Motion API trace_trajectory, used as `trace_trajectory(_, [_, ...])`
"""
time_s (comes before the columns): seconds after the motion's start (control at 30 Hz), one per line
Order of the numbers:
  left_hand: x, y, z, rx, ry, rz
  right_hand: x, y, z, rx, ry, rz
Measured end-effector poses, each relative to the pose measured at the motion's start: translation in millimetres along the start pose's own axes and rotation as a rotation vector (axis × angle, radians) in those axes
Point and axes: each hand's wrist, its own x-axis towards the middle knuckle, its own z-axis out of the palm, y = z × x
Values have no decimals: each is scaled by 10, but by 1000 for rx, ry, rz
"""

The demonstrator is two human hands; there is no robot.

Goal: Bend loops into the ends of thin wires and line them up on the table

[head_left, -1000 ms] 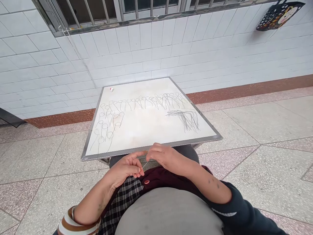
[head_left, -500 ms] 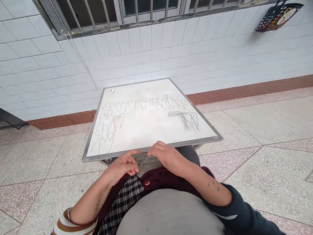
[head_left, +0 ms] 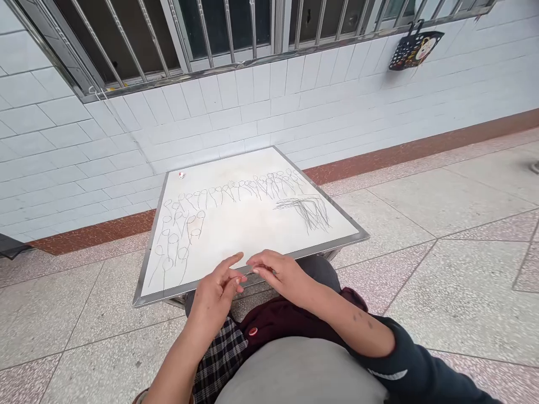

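Note:
My left hand [head_left: 213, 297] is at the near edge of the table, thumb and a finger pinched together while another finger reaches out above them. Facing it, my right hand [head_left: 286, 278] also has thumb and fingers pinched. A short stretch of thin wire-like strand [head_left: 250, 273] shows between the fingertips of both hands; the rest is hidden by the fingers. Before them, many thin dark strands with looped ends [head_left: 236, 188] lie in a curved row on the white tabletop [head_left: 240, 235]. To the right is a loose bundle of straight, unlooped strands [head_left: 307, 210].
A grey metal rim [head_left: 349, 238] edges the table, which stands by a white tiled wall [head_left: 236, 123]. Near the far left corner sits a small red-and-white item [head_left: 181, 175]. A dark patterned basket [head_left: 415, 50] hangs from the barred window [head_left: 202, 33].
My two hands have come closer together and my left hand has risen toward my right. Less of the strand shows between them. The view has tilted up and turned right.

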Motion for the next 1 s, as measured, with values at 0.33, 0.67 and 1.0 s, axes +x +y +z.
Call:
trace_trajectory(0.33, [22, -41, -118, -118, 62, -17, -26, 15, 71, 172, 127, 238])
trace_trajectory(0.67, [77, 116, 44, 488, 271, 132, -22, -38, 139, 216, 168, 257])
trace_trajectory(1.0, [96, 16, 98, 632, 277, 348, -30, -62, 142, 258, 169, 281])
